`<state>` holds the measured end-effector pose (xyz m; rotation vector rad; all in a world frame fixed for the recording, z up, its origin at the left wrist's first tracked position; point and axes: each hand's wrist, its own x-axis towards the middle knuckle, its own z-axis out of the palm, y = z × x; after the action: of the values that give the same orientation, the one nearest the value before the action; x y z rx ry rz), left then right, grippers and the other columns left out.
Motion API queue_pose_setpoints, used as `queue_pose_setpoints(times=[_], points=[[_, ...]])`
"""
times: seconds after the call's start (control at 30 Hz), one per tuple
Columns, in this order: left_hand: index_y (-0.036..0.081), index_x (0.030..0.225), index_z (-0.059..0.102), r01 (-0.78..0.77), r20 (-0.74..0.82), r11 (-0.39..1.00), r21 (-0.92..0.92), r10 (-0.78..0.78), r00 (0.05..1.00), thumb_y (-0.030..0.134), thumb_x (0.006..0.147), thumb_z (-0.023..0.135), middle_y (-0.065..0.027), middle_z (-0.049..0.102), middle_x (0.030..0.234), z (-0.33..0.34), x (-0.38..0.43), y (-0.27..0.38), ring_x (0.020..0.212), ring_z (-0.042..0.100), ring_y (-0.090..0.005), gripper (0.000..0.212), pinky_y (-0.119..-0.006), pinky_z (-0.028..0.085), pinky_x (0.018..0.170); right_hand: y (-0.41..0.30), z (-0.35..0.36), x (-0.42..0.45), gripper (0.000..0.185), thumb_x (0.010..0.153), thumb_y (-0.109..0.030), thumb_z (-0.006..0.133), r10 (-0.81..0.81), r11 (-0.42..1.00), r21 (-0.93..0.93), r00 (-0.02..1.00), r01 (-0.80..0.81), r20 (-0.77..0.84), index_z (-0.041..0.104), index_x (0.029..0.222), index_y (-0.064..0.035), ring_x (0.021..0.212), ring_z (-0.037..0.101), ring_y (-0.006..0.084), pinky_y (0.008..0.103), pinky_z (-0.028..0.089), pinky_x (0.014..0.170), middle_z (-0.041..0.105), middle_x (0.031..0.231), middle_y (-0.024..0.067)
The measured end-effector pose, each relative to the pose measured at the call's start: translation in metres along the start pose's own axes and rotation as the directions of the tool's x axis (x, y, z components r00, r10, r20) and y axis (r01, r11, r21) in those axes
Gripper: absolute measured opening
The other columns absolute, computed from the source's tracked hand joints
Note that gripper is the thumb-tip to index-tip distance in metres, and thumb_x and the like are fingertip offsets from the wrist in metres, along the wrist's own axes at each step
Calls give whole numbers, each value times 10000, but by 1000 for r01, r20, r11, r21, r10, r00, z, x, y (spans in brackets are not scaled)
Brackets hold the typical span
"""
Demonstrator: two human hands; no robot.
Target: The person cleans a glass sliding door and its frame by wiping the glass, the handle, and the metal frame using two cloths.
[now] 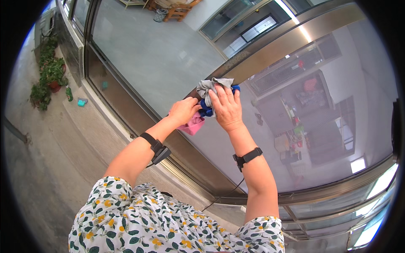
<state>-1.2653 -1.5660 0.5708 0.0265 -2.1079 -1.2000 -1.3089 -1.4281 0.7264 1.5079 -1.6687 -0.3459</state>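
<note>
My right hand (227, 109) presses a crumpled grey cloth (207, 87) against the metal frame of a glass door (227, 68), its fingers spread over the fabric. Dark blue fabric (206, 109) is bunched with the grey and also shows beyond the right fingers. Close beside it, my left hand (183, 111) is at the door frame's edge with its fingers curled. A pink cloth (193, 125) hangs from under the left hand, which hides part of it. Black straps are fastened around both forearms.
The glass panel (269, 132) on the right carries reflections of a room. A metal track (193, 177) runs along the floor below. To the left are potted plants (52, 74), a green bottle (68, 92) and a teal-and-grey object (82, 102). Indoors stands a wire basket (160, 15).
</note>
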Motion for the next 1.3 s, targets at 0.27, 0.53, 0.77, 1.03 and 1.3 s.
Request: queue_pose_setpoints(times=[0.27, 0.53, 0.77, 1.03, 1.3], points=[[78, 905, 584, 70, 49, 997, -44, -68, 996, 331, 958, 573, -111, 583, 900, -3, -5, 7, 846, 596, -363, 259, -463, 475, 694, 109, -74, 53, 559, 735, 8, 639, 120, 970, -182, 968, -162, -222, 593, 1262, -172, 1236, 517, 319, 517, 390, 980, 567, 1342, 79], [85, 906, 566, 78, 19, 997, 25, -78, 997, 326, 973, 560, -101, 569, 889, 0, -6, 2, 814, 594, -358, 250, -463, 478, 671, 165, -116, 101, 694, 646, -23, 775, 125, 978, -107, 908, -181, -399, 569, 1290, -179, 1315, 481, 318, 453, 380, 1091, 584, 1322, 74], [84, 917, 566, 76, 72, 997, -11, -75, 995, 332, 979, 549, -103, 569, 906, 5, -8, 14, 826, 599, -361, 257, -467, 484, 692, 155, -116, 87, 755, 584, -7, 797, 148, 972, -119, 922, -202, -359, 572, 1283, -180, 1315, 478, 318, 440, 390, 1062, 580, 1324, 68], [57, 929, 571, 35, 53, 998, 45, -37, 998, 303, 962, 557, -141, 588, 922, 9, -3, 6, 870, 604, -394, 248, -492, 488, 730, 66, -24, 27, 481, 738, -65, 670, 76, 993, -71, 980, -90, -183, 600, 1210, -125, 1207, 523, 310, 496, 399, 974, 574, 1284, 82], [101, 1135, 641, 16, 82, 991, 133, -27, 996, 160, 908, 520, -133, 633, 968, 16, -4, 2, 918, 634, -380, 264, -487, 519, 764, -23, 21, -38, 306, 821, -140, 592, 162, 984, 98, 981, -151, -111, 634, 1116, -74, 1135, 545, 318, 517, 431, 944, 580, 1242, 93]])
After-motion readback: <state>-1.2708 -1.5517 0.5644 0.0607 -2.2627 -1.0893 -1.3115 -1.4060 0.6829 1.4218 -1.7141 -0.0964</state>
